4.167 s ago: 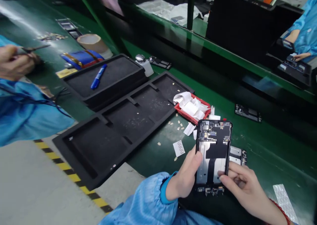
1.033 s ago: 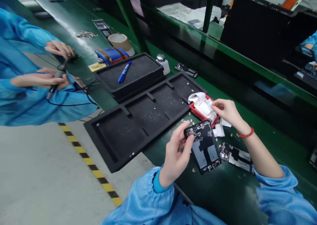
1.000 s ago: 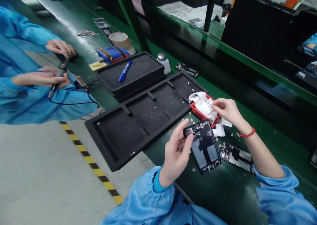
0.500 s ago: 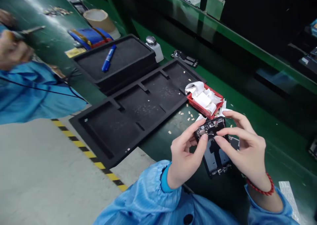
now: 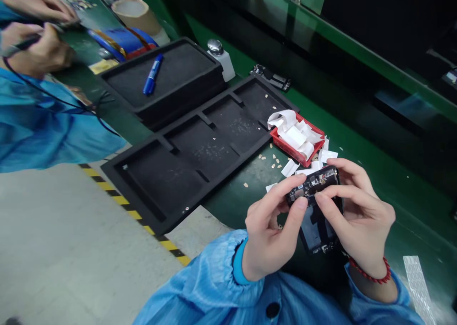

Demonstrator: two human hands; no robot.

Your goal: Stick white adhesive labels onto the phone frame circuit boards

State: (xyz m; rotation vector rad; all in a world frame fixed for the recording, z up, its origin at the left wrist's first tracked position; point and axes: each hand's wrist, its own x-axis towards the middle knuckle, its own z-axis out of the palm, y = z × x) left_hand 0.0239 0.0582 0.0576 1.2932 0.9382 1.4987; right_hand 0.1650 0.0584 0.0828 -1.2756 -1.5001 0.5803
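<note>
Pinching at the upper board of the opened phone (image 5: pixel 316 220), contact spot half hidden

Left hand (image 5: pixel 273 234): thumb and index clamp the phone's upper left corner, other fingers curled out of sight. Right hand (image 5: pixel 360 215): thumb and index tips nearly together over the upper board, narrow gap; can't tell if something tiny sits between them. Another right finger reaches the top right corner, its tip hard to make out. Phone is tilted above the green bench (image 5: pixel 403 187), just in front of the red tray (image 5: pixel 293 152). Its right side is partly covered by the right hand, lower end dark, small parts there unreadable.

Materials: phone has a black frame, fine board parts up top, dull grey metal plate below. Red tray is shallow, glossy plastic, heaped with curled white paper strips (image 5: pixel 294 137); more paper bits lie beside it, partly blocked by the phone and hands. Long black tray (image 5: pixel 178 175) is matte, scuffed, split by short ribs. Black box (image 5: pixel 153 101) behind it carries a smooth blue marker (image 5: pixel 153 75). White bottle (image 5: pixel 224 65) has a domed metal cap, lower part cut off by the box. Silver strip (image 5: pixel 417 287) looks embossed, runs to the bottom of the frame. Co-worker's hands (image 5: pixel 39 48) blurred; tool mostly covered by the fingers.
</note>
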